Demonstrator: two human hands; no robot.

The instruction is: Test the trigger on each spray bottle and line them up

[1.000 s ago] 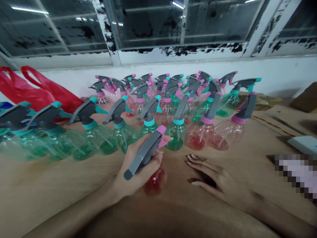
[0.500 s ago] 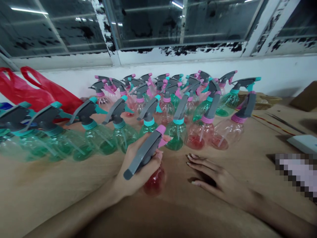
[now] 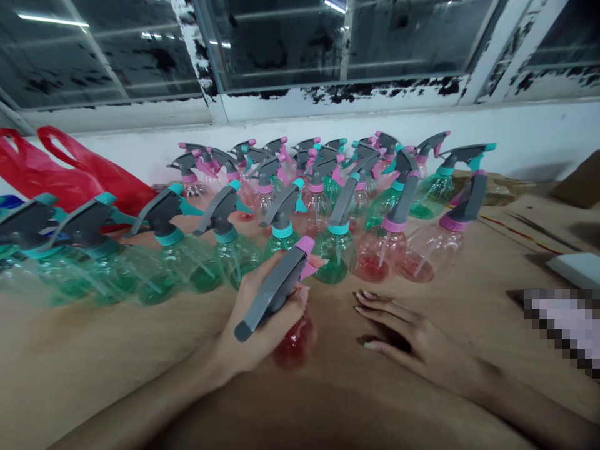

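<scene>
My left hand (image 3: 253, 312) is wrapped round the neck of a spray bottle (image 3: 295, 344), which has a red base and a grey head with a pink nozzle. The fingers and the head hide its collar. To its right, my right hand (image 3: 403, 331) rests palm down on the wooden table (image 3: 328, 400), fingers stretched out and holding nothing. Just beyond the hands stands a row of spray bottles, among them a green one with a turquoise collar (image 3: 335, 253) and a red one with a pink collar (image 3: 382, 250).
More pink and turquoise spray bottles (image 3: 316, 200) crowd behind the front row, before the white wall. A red plastic bag (image 3: 94, 175) lies at the back left. Tweezers (image 3: 544, 231), a white object (image 3: 576, 269) and a blurred-out pink item (image 3: 567, 322) are on the right.
Almost nothing differs. The view has shifted very slightly; my left hand keeps hold of the spray bottle and my right hand stays on the table.
</scene>
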